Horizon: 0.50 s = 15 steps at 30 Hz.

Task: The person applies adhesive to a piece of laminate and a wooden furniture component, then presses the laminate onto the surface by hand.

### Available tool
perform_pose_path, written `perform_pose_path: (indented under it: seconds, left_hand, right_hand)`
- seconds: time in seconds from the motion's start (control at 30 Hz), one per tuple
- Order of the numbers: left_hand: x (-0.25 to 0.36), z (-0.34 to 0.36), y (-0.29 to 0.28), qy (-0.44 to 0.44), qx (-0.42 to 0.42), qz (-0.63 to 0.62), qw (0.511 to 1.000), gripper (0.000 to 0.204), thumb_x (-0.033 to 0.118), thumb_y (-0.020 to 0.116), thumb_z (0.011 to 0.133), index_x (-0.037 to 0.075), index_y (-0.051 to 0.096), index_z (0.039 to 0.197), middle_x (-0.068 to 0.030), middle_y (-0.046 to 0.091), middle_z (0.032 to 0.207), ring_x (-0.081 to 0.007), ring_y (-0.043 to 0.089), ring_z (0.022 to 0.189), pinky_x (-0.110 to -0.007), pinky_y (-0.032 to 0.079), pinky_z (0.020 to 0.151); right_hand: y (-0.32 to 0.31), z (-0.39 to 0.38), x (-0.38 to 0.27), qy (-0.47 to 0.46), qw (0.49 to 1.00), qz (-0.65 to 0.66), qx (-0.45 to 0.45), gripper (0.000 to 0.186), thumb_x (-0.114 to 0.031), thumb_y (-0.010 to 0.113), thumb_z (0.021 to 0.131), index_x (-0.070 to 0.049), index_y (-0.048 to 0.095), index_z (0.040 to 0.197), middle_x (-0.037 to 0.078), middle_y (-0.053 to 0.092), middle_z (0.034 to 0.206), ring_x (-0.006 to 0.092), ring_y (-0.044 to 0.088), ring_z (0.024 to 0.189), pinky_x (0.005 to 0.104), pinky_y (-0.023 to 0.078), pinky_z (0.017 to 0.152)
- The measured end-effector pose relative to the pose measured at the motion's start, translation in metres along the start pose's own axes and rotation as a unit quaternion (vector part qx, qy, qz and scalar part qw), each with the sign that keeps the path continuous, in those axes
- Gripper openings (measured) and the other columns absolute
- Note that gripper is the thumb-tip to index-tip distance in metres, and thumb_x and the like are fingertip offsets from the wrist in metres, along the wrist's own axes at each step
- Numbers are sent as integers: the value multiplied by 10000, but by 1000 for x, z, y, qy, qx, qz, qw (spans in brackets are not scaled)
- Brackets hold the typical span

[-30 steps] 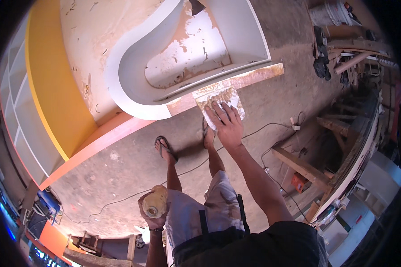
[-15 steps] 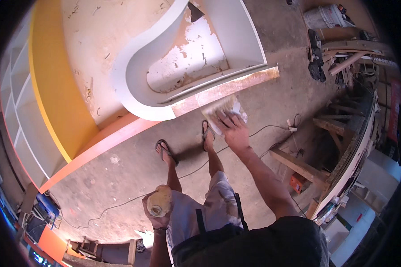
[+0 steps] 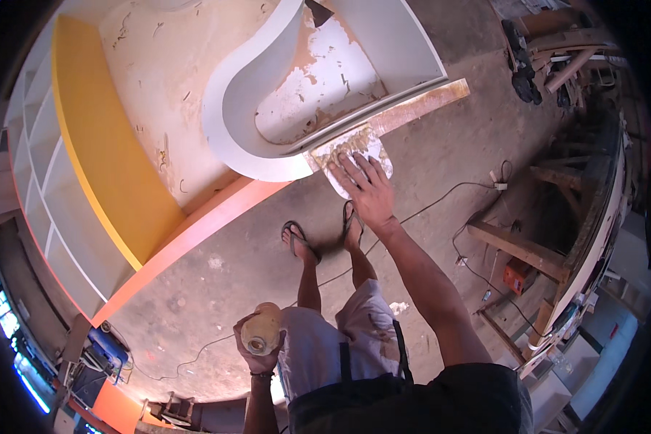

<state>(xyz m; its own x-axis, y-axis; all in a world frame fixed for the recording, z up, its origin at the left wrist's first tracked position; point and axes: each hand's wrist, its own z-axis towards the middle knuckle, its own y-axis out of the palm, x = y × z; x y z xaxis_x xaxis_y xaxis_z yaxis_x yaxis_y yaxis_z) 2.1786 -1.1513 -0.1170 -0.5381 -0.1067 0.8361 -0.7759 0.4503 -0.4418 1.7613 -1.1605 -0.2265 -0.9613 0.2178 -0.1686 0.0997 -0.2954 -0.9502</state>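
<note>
Two hands are at work: the right hand (image 3: 367, 189) lies flat, fingers spread, pressing one stained white cloth (image 3: 354, 155) against the long wooden edge strip (image 3: 419, 107) of a curved white panel (image 3: 228, 119), while the left hand (image 3: 257, 346) hangs low beside the hip, closed around one small round jar (image 3: 260, 329). Two feet in sandals (image 3: 296, 239) stand on the concrete floor (image 3: 217, 289), just beneath the cloth. One yellow board (image 3: 101, 152) runs along the left, edged by an orange strip (image 3: 195, 235) that curves toward the panel. One thin cable (image 3: 441, 202) trails over the floor to the right, where a stack of wooden frames (image 3: 521, 249) crowds the edge; open floor remains between the feet and that stack. The cloth sits under the right palm, well apart from the left hand.
</note>
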Motion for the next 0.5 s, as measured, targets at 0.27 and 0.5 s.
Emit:
perform_pose_path:
  seconds: [0.27,0.5]
  left_hand:
    - [-28,-9,-18,-32,-24,8,999,814,319,964,669,15,505,1269,-124,600,1224,-257,610,1141,-400,498,1012]
    - [-23,-17,-5,-41,-12,-39,998,803,208,983,630,15,519,1256,-124,644,1174,-248,644,1086,-404,535,969]
  right_hand:
    - [14,-10,-7,13,1000,-6,-20,589,-117,594,863,-235,615,1440,25,572,1486,280,580,1287,490,468,1102]
    - [-10,6,-7,23,999,-5,-45,596,-88,621,848,-240,642,1424,20,594,1469,289,570,1304,481,445,1122]
